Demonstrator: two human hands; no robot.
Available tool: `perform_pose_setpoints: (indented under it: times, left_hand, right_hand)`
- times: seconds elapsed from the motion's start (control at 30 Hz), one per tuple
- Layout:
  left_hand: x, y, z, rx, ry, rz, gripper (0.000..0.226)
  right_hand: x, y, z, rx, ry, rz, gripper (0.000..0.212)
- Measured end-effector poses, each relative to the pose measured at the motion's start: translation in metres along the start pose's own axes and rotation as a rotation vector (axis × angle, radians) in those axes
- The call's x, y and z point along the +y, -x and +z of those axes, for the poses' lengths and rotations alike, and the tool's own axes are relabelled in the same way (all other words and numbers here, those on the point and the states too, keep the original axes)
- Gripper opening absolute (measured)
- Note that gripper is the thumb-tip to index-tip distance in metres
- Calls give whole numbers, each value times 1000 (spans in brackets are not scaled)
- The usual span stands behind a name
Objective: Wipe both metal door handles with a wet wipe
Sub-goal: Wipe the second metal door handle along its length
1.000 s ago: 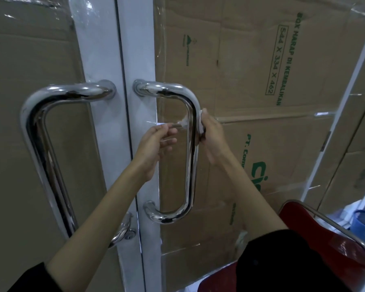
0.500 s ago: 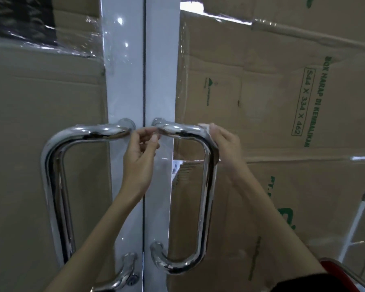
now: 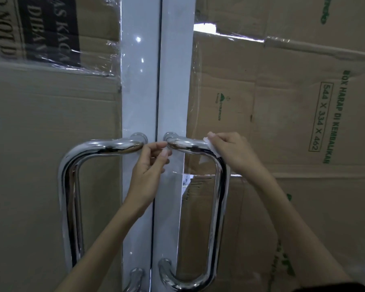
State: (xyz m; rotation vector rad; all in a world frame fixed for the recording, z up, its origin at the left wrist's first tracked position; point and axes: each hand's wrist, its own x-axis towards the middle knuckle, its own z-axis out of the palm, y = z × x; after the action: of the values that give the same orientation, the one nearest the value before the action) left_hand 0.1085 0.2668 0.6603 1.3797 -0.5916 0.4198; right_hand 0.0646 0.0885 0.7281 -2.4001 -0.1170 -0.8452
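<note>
One wet wipe [image 3: 210,144] under right hand [image 3: 233,152], seemingly against right handle [image 3: 218,186].

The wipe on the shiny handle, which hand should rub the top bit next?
Probably the right hand. It already grips the wet wipe against the top bend of the right handle, so it can slide along the bar. The left hand holds no wipe; its fingertips sit near the handle's mount.

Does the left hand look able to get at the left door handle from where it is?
Probably yes. The left hand hangs beside the top bar of the left door handle, with nothing between them. It carries no wipe, though; the wet wipe sits under the right hand.
</note>
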Motion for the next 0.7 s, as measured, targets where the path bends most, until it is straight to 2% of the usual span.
perform_pose_setpoints:
  times: [0.17, 0.27, 0.37, 0.47, 0.53, 0.6, 0.67, 0.7]
  left_hand:
    - [3, -2, 6, 15, 100, -91, 18]
    - [4, -1, 6, 22, 135, -117, 20]
    - [6, 2, 0, -2, 128, -120, 22]
    - [8, 3, -9, -47, 118, -128, 23]
    - [9, 3, -14, -72, 114, -135, 24]
    - [10, 3, -19, -96, 116, -147, 24]
    - [10, 3, -21, -116, 123, -161, 24]
    - [10, 2, -22, -122, 127, -167, 25]
  right_hand:
    - [-50, -24, 13, -144, 240, -52, 46]
    - [-58, -15, 36, -53, 365, -166, 39]
    - [-38, -5, 30, -8, 220, -277, 24]
    - [-18, -7, 2, -145, -105, -223, 19]
    - [-13, -10, -11, -206, -227, -181, 18]
    - [-15, -16, -13, -212, -280, -122, 17]
    - [-23, -22, -6, -186, -219, -73, 15]
    - [-29, -24, -1, -181, -153, -69, 22]
